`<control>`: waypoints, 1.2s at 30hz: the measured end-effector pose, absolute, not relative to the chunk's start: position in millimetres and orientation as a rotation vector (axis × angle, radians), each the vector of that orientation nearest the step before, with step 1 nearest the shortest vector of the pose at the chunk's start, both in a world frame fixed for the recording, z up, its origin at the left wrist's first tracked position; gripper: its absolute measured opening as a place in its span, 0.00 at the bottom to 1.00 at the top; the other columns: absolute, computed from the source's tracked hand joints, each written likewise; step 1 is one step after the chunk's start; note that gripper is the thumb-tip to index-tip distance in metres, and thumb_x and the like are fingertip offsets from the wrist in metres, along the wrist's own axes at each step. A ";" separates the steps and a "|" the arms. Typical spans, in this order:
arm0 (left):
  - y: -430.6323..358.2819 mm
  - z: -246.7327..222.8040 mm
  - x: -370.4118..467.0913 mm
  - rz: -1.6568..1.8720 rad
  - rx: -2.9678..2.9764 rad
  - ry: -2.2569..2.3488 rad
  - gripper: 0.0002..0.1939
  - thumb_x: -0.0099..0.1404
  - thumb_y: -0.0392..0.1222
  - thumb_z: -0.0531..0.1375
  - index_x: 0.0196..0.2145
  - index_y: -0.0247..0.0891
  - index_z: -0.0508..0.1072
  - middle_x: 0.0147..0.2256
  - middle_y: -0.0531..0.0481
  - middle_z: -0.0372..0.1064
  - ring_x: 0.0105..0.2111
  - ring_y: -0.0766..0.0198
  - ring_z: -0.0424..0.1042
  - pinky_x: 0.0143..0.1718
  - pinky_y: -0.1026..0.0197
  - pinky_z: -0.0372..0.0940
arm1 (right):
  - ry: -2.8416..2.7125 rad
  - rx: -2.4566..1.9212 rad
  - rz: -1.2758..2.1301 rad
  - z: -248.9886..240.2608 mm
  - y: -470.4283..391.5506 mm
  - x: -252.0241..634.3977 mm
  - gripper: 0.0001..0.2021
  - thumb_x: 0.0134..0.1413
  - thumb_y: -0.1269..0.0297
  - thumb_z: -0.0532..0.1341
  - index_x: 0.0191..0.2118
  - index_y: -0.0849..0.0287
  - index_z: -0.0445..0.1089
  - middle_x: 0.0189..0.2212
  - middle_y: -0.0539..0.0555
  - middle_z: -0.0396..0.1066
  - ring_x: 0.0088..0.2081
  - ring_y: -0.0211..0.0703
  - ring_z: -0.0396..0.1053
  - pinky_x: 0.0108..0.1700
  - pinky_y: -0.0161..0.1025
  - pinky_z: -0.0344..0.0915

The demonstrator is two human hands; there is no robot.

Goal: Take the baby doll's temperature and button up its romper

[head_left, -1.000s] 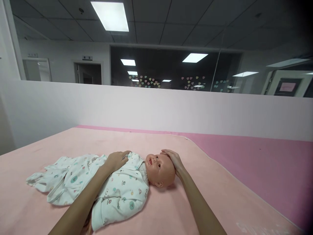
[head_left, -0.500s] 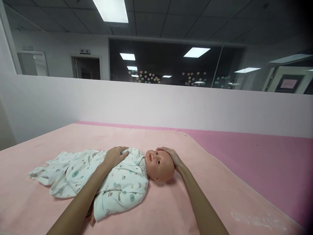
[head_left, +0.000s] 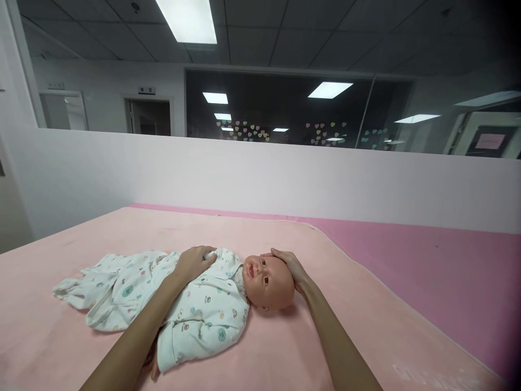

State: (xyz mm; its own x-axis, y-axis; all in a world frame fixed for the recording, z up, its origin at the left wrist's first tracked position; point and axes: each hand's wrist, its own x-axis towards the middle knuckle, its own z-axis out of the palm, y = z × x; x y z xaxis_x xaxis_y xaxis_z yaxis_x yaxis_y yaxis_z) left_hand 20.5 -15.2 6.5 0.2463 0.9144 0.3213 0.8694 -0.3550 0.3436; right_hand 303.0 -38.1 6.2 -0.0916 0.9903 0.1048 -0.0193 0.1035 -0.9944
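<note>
A baby doll (head_left: pixel 271 285) lies on its back on a peach cloth (head_left: pixel 407 336), its bald head toward the right. It wears a white printed suit (head_left: pixel 203 320) whose legs spread to the left. My left hand (head_left: pixel 194 263) rests open on the doll's chest, thumb and fingers apart on the fabric. My right hand (head_left: pixel 293 267) lies open against the top of the doll's head, fingers stretched along its far side. One small doll hand (head_left: pixel 154 369) shows from the near sleeve, below my left forearm.
The peach cloth lies over a pink surface (head_left: pixel 468 277) that shows at the right. A white low wall (head_left: pixel 285 179) stands behind, with glass above it. Through the glass are doorways, ceiling lights and heart stickers (head_left: pixel 252 132).
The whole view has shifted slightly, so the scene sits a little lower and to the right. Both hands keep their places on the doll.
</note>
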 end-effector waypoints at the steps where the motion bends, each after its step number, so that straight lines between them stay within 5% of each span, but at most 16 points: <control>1: -15.1 6.5 20.4 0.733 2.405 1.724 0.21 0.60 0.54 0.45 0.45 0.49 0.68 0.46 0.54 0.68 0.46 0.60 0.66 0.46 0.62 0.60 | -1.319 -1.075 1.199 6.6 -39.0 302.6 0.21 0.43 0.51 0.61 0.35 0.66 0.73 0.33 0.59 0.73 0.37 0.47 0.70 0.41 0.39 0.64; 6: -15.6 7.2 20.5 0.739 2.395 1.736 0.21 0.60 0.54 0.45 0.45 0.49 0.69 0.46 0.54 0.68 0.46 0.59 0.66 0.46 0.61 0.60 | -1.294 -1.042 1.169 8.9 -39.6 299.5 0.18 0.42 0.54 0.61 0.36 0.64 0.73 0.40 0.57 0.71 0.44 0.46 0.67 0.46 0.37 0.62; 12: -15.7 7.6 21.1 0.731 2.400 1.723 0.20 0.59 0.53 0.46 0.44 0.48 0.69 0.45 0.54 0.68 0.46 0.60 0.66 0.45 0.62 0.60 | -1.296 -1.067 1.218 3.7 -34.6 302.6 0.21 0.43 0.52 0.60 0.34 0.67 0.73 0.32 0.59 0.73 0.36 0.48 0.70 0.42 0.40 0.64; 28: -15.0 5.6 19.8 0.729 2.419 1.719 0.21 0.60 0.53 0.45 0.45 0.49 0.68 0.46 0.54 0.68 0.46 0.59 0.66 0.45 0.61 0.61 | -1.087 -1.032 1.034 2.7 -27.7 309.2 0.17 0.39 0.52 0.62 0.31 0.62 0.74 0.36 0.57 0.73 0.43 0.48 0.67 0.48 0.40 0.60; 36: -16.6 6.1 20.5 0.749 2.423 1.691 0.21 0.60 0.54 0.44 0.45 0.48 0.67 0.46 0.54 0.68 0.45 0.60 0.66 0.43 0.62 0.61 | -1.372 -1.074 1.036 10.7 -39.3 301.8 0.19 0.43 0.51 0.60 0.30 0.65 0.73 0.31 0.57 0.73 0.36 0.46 0.69 0.40 0.39 0.63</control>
